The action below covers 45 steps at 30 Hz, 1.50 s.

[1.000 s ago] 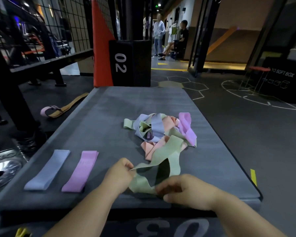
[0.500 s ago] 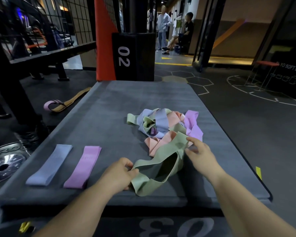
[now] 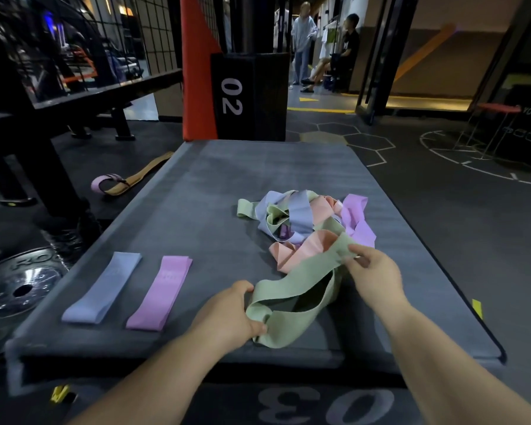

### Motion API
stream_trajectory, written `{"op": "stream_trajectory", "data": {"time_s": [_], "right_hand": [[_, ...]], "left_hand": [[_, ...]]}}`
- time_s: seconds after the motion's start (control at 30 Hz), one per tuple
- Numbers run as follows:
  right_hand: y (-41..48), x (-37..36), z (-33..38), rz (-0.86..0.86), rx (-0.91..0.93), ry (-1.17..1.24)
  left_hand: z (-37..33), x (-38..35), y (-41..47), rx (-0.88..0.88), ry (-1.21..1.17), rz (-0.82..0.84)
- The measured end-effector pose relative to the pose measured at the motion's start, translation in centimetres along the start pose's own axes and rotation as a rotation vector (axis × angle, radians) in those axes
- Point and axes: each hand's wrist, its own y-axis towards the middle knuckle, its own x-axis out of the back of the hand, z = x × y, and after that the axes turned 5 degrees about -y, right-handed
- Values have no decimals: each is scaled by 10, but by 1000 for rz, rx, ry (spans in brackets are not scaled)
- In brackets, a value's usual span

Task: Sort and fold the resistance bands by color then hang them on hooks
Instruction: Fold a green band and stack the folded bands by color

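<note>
Grip on the green band (image 3: 292,328) is two-handed: left hand (image 3: 227,311) pinches its end by the near edge of the bench (image 3: 215,185), right hand (image 3: 371,271) its far end at the pile (image 3: 298,216)

The gym was dim, brighter light coming from the far doorway (image 3: 316,50); wide-angle distortion bent the edges, and the picture was slightly soft.
</note>
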Motion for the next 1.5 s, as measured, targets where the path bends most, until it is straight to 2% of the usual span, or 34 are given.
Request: {"op": "stream_trajectory", "data": {"time_s": [0.2,0.33,0.47,0.63,0.73,0.8,0.9,1.0,1.07,1.13,1.27,1.5], "right_hand": [[-2,31,-16,-165,-159,148],[-4,48,-26,-126,-218,281],[-5,58,-31,-76,-275,316],[-13,73,-28,69,-345,354],[-15,81,-31,125,-383,274],[-16,85,-37,182,-397,126],[-19,90,-48,258,-355,-176],[-22,93,-53,300,-329,-346],[-22,95,-54,298,-313,-370],[-22,94,-53,279,-280,-378],[-18,88,-56,227,-221,-480],[-17,93,-52,358,-237,-365]], "left_hand": [[-4,0,-3,-25,-17,-22],[-6,5,-5,-69,-23,-69],[-5,7,-6,-121,70,-122],[-1,3,-5,-206,107,-162],[-2,4,-5,-258,189,-222],[-1,3,-3,-278,232,-211],[2,3,-1,-254,226,-118],[6,6,3,-207,129,27],[8,7,7,-184,46,90],[8,6,9,-152,5,64],[6,1,9,-112,157,-45],[-1,8,12,-43,185,-17]]}}
